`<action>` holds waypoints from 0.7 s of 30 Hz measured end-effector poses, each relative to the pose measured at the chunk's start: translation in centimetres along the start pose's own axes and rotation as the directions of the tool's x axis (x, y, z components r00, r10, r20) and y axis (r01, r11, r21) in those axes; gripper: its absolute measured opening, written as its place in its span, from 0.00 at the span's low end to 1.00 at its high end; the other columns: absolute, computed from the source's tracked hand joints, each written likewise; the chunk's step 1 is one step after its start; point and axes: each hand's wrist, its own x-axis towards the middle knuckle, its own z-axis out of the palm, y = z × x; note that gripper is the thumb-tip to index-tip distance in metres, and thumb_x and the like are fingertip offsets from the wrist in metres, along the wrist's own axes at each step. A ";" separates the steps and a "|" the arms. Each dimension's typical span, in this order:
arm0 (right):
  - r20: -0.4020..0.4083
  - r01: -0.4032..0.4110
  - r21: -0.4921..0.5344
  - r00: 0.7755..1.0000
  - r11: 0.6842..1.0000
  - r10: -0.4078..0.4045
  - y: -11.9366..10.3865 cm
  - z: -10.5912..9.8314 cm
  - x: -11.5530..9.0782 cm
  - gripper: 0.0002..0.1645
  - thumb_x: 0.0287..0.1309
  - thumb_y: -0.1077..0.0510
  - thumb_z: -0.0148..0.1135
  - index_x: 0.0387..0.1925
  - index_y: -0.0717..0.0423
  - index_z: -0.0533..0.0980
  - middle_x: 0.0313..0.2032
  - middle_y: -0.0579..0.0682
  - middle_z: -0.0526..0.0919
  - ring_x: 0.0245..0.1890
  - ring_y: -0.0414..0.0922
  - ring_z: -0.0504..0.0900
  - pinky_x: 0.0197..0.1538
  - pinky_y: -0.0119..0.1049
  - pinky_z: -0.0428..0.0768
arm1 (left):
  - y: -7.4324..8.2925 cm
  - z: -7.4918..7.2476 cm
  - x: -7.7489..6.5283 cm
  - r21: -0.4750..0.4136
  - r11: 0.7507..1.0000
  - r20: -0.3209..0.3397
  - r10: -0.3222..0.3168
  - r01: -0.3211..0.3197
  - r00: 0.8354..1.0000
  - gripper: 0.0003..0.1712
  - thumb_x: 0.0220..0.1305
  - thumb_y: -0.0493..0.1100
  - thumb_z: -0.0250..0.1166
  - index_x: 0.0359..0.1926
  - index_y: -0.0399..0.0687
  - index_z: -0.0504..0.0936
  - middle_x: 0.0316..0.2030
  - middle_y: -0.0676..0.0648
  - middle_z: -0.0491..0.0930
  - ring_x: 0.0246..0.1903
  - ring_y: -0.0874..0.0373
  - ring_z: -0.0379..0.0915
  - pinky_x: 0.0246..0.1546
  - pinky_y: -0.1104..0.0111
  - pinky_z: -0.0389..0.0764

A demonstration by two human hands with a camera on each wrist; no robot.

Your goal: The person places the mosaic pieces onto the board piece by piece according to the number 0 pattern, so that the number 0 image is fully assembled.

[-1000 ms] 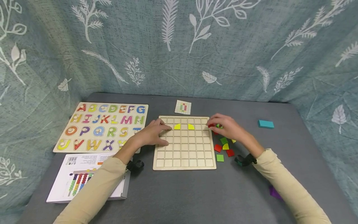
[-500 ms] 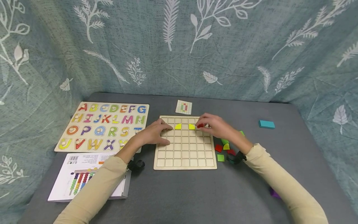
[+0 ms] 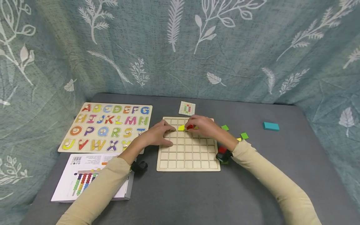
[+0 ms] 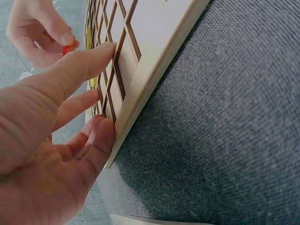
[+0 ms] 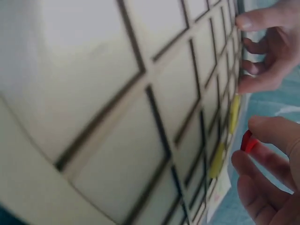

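Observation:
A pale wooden grid board (image 3: pixel 188 164) lies at the middle of the table. My left hand (image 3: pixel 157 134) rests on its left edge, thumb and fingers spread and fairly straight; the left wrist view shows the fingertips touching the board. Over the upper rows, my right hand (image 3: pixel 204 126) pinches a small red tile (image 5: pixel 247 141) between thumb and fingers, slightly above the surface. One yellow quarter-round tile (image 3: pixel 181 127) sits in a cell left of the red tile. A second yellow tile (image 5: pixel 217 160) also lies in the grid, mostly covered by my right hand in the head view.
Loose green tiles (image 3: pixel 244 136) and red tiles (image 3: pixel 222 150) lie right of the board, partly under my right forearm. A pattern card (image 3: pixel 191 105) lies behind it. Leftward are an alphabet puzzle (image 3: pixel 108 128) and a white box (image 3: pixel 66 184). A teal block (image 3: pixel 271 126) stands far right.
My right hand has carried the red tile left from the board's right edge to the area between the two yellow tiles. The left hand has stayed on the board's left edge.

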 end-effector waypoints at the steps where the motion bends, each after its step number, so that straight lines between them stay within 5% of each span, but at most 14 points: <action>1: 0.002 0.004 -0.010 1.000 1.000 -0.004 0.1 0.2 0.1 0.10 0.58 0.59 0.67 0.42 0.53 0.84 0.43 0.51 0.83 0.38 0.44 0.82 0.39 0.36 0.79 | 0.0 0.0 0.0 0.003 1.000 -0.003 -0.001 0.001 1.000 0.34 0.59 0.48 0.70 0.65 0.46 0.72 0.55 0.39 0.66 0.52 0.48 0.65 0.54 0.55 0.69; 21: -0.010 0.048 -0.093 0.999 0.995 -0.049 0.5 1.5 1.0 0.08 0.56 0.60 0.68 0.39 0.54 0.84 0.40 0.50 0.84 0.37 0.45 0.83 0.40 0.38 0.80 | -0.1 0.2 -0.1 0.006 1.000 -0.022 0.013 -0.013 1.000 0.34 0.58 0.48 0.70 0.64 0.46 0.73 0.55 0.40 0.67 0.50 0.50 0.66 0.53 0.57 0.69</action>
